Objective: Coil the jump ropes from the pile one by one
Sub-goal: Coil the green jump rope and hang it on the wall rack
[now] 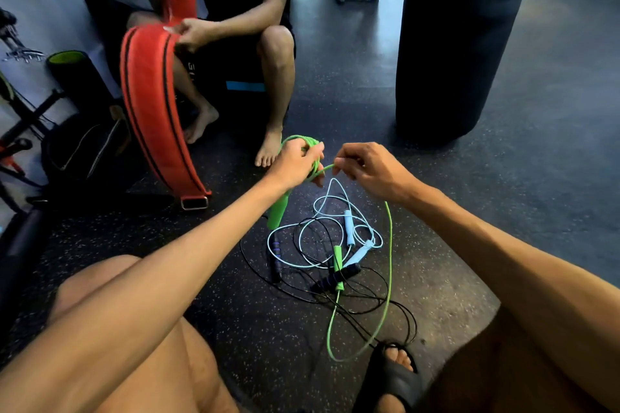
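Note:
My left hand [297,161] grips several loops of a green jump rope [389,265] above the floor, and one green handle [278,211] hangs below that hand. My right hand [365,168] pinches the same green cord just right of the coil; from there the cord runs down in a long loop to the second green handle [337,263] lying on the pile. On the floor between my knees lies a tangle of a light blue jump rope [350,228] and a black jump rope [335,278] with dark handles.
A seated person opposite me holds a wide red lifting belt [151,104] whose buckle end touches the floor. A black punching bag [459,43] stands at the right. A foam roller [73,74] and gym gear crowd the left. My sandalled foot [392,375] rests near the rope loop.

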Demonstrator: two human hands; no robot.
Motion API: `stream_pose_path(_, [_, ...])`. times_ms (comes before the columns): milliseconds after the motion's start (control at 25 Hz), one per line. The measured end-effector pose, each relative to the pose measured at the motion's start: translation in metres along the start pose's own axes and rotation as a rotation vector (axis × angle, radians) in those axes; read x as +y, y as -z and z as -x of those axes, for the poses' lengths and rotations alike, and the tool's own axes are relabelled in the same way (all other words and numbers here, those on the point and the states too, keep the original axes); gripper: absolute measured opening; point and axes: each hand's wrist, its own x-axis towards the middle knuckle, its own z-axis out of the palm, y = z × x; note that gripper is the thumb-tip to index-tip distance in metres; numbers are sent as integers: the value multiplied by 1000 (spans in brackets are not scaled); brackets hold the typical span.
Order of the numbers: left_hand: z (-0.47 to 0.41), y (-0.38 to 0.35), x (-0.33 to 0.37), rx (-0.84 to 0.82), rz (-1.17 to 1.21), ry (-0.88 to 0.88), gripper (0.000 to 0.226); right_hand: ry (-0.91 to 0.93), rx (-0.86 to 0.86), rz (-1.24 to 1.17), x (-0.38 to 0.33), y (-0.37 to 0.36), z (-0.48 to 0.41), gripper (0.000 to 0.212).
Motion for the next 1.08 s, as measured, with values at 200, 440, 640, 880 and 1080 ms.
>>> stream_pose_path(200, [17,-10,15,-354,65,105,40,-31,158,-27,4,6,-5,16])
stream_pose_path(440, [20,-2,27,-644,486,286,48,-131,163,-306,17,13,-5,23])
stream_pose_path(640, [20,4,36,-711,785,249,38,-287,101,-477,22,3,-5,16])
stream_pose_path(880, [8,14,37,-305,1135,255,35,-524,-103,-504,20,-10,7,8])
stream_pose_path(1080, [-1,14,29,80,1088,192,29,-520,-362,-470,12,-13,16,12])
